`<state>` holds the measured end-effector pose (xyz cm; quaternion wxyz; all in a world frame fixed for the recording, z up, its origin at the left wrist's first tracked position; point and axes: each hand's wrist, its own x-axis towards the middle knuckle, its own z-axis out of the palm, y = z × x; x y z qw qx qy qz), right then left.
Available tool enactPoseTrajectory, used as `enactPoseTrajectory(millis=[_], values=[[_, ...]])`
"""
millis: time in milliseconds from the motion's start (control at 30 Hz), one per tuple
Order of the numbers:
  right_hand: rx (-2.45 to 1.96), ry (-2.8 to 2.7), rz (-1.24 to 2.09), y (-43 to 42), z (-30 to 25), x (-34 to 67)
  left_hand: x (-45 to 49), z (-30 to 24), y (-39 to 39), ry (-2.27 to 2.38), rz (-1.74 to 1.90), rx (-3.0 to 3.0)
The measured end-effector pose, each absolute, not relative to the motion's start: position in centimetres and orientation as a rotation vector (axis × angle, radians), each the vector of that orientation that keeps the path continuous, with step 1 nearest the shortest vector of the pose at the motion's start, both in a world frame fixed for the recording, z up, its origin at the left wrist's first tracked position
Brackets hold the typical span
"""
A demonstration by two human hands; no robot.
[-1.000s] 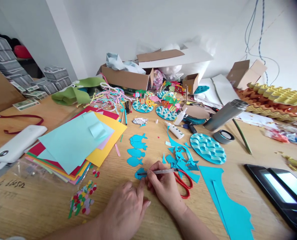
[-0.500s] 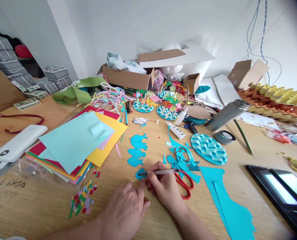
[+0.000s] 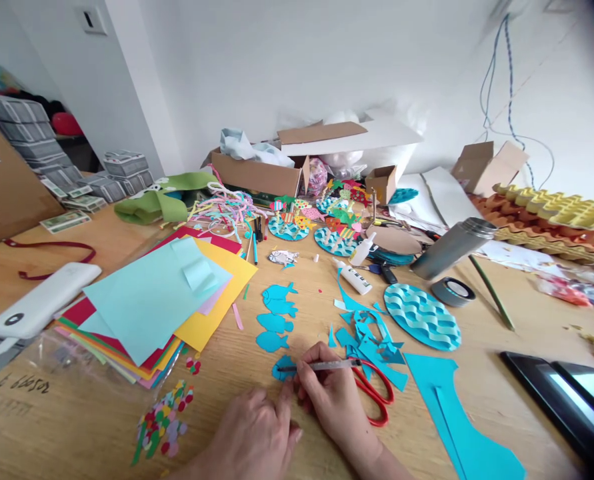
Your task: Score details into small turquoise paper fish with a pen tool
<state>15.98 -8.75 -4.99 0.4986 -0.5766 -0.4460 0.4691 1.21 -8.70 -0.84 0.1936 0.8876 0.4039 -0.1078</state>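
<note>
My right hand [image 3: 329,393] grips a pen [image 3: 327,365], its tip on a small blue paper fish [image 3: 283,368] lying flat on the table. Beside it my left hand [image 3: 259,427] rests on the tabletop, thumb apart and index finger stretched to the near edge of that fish. Several more blue paper fish [image 3: 274,323] lie in a column just beyond. Red-handled scissors [image 3: 377,397] lie right of my right hand, their blades covered by blue paper scraps [image 3: 364,333]. A larger cut blue sheet [image 3: 447,393] lies farther right.
Coloured paper sheets [image 3: 151,300] are stacked on the left, with paper dots [image 3: 164,420] nearer me. Glue bottles [image 3: 354,277], a wavy blue disc [image 3: 421,317], a roll of tape [image 3: 453,291] and a metal flask [image 3: 454,247] stand or lie beyond. A dark device [image 3: 561,400] sits at right.
The view has tilted up slightly, so everything sits lower in the picture. My hands, the pen and the fish keep nearly the same arrangement.
</note>
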Motion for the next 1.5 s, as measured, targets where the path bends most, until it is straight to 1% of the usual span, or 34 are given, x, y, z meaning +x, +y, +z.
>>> enactPoseTrajectory(millis=[200,900,1200,1333,1500], values=[[-1.402,-1.090,1.121,-8.7,-5.1,16.0,1.3,-1.1,-8.5,1.129,-0.369,2.503],[-1.398,-1.032,1.185,-8.7,-4.8,16.0,1.0,-0.5,-8.8,1.134,-0.270,2.442],[-1.408,-1.075,1.146,-8.7,-5.0,16.1,0.7,-1.4,-9.1,1.164,-0.201,2.548],[-1.417,-1.094,1.117,-8.7,-4.9,16.1,0.5,-1.6,-9.2,1.165,-0.227,2.594],[-1.411,-1.071,1.159,-8.7,-4.7,16.0,0.2,-1.5,-9.4,1.213,-0.237,2.662]])
